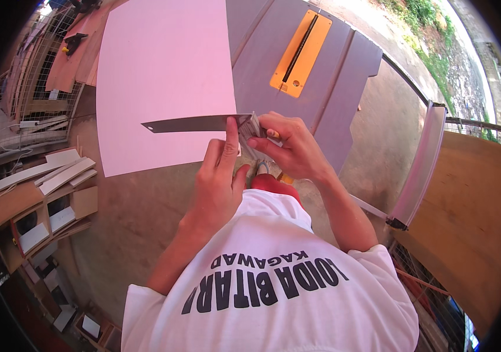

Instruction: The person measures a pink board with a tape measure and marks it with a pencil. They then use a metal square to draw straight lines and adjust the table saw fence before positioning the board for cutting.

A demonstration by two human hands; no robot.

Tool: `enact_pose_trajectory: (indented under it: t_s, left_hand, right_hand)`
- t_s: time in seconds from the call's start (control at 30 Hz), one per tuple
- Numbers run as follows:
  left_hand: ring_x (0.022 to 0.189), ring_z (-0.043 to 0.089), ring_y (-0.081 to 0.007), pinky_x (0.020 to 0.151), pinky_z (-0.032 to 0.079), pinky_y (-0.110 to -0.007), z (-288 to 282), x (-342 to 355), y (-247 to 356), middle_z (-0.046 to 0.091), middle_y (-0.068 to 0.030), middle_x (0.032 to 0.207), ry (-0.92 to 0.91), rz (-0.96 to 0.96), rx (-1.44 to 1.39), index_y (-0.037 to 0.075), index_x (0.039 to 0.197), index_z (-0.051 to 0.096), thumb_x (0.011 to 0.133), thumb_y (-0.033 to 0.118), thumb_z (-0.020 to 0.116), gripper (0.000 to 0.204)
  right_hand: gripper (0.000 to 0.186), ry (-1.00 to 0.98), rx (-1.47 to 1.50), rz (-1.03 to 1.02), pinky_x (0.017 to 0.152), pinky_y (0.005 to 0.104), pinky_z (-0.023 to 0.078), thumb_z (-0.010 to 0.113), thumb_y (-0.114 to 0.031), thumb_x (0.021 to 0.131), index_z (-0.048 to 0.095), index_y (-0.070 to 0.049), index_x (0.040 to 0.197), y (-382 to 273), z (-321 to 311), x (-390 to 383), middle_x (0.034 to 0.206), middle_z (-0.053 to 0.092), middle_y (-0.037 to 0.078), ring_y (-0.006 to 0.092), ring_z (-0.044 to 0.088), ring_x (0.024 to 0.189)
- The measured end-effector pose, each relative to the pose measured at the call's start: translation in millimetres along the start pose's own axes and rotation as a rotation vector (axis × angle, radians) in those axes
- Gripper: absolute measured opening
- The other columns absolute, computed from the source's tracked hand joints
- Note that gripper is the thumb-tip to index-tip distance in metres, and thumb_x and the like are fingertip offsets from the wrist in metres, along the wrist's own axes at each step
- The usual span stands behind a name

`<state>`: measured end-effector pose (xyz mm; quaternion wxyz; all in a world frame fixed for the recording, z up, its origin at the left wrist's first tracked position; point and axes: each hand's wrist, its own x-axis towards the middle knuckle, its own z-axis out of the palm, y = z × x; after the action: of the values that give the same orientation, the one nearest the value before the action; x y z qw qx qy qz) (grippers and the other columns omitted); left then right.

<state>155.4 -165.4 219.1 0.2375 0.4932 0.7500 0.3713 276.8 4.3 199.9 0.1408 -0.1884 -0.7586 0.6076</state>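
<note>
A metal try square (183,122) lies crosswise over a large white board (162,64), near its lower right corner. My right hand (285,146) is closed on the square's silver handle, with a small yellow stick-like item, possibly a pencil, among its fingers. My left hand (221,182) has its index fingertip against the blade, its thumb apart and its other fingers partly bent. Whether the blade touches the board is hard to tell.
A grey saw table (338,70) with a yellow insert (282,82) extends under the board. A long fence rail (414,170) and brown plywood (461,205) stand at right. Stacked offcuts (57,182) and wire mesh (39,58) are at left. Concrete floor (104,252) surrounds my feet.
</note>
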Motion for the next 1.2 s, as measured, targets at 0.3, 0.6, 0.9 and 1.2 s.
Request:
enact_pose_trajectory:
  t_s: [0.3, 0.6, 0.9, 1.2]
  left_hand:
    - [0.102, 0.062, -0.0342, 0.094, 0.051, -0.046, -60.5, 67.3, -126.9, 0.062, -0.0137, 0.107, -0.261, 0.356, 0.328, 0.006, 0.150, 0.052, 0.083, 0.013, 0.081, 0.074]
    - [0.077, 0.060, -0.0281, 0.070, 0.051, -0.041, -0.4, 78.5, -212.0, 0.059, -0.0109, 0.090, -0.222, 0.433, 0.395, 0.013, 0.137, 0.066, 0.096, 0.031, 0.070, 0.046]
    - [0.126, 0.035, -0.0289, 0.107, 0.027, -0.046, 6.5, 79.2, -226.0, 0.044, -0.0086, 0.134, -0.237, 0.499, 0.515, 0.030, 0.138, 0.068, 0.093, 0.032, 0.072, 0.045]
    - [0.144, 0.031, -0.0336, 0.123, 0.011, -0.065, 0.3, 114.9, -236.8, 0.041, -0.0162, 0.147, -0.421, 0.714, 0.493, 0.028, 0.145, 0.059, 0.088, 0.030, 0.070, 0.058]
  right_hand:
    - [0.054, -0.027, -0.426, -0.522, 0.094, 0.0374, 0.049, 0.072, 0.013, 0.066, 0.080, -0.016, 0.111, 53.9, -2.5, 58.6, 0.124, 0.069, 0.003, 0.0271, 0.052, 0.103]
    - [0.043, 0.343, -0.242, 0.078, 0.079, 0.0364, 0.055, 0.074, -0.003, 0.085, 0.074, -0.013, 0.126, 151.8, 55.6, 36.2, 0.106, 0.068, 0.015, 0.0253, 0.067, 0.086]
    - [0.051, 0.484, -0.229, 0.355, 0.076, 0.0391, 0.054, 0.080, -0.016, 0.084, 0.067, -0.001, 0.130, 149.4, 74.8, 51.4, 0.091, 0.071, 0.023, 0.0338, 0.067, 0.076]
    - [0.054, 0.589, -0.242, 0.322, 0.068, 0.0362, 0.048, 0.082, -0.020, 0.086, 0.066, -0.008, 0.137, 161.6, 83.1, 46.9, 0.079, 0.059, 0.014, 0.0230, 0.052, 0.069]
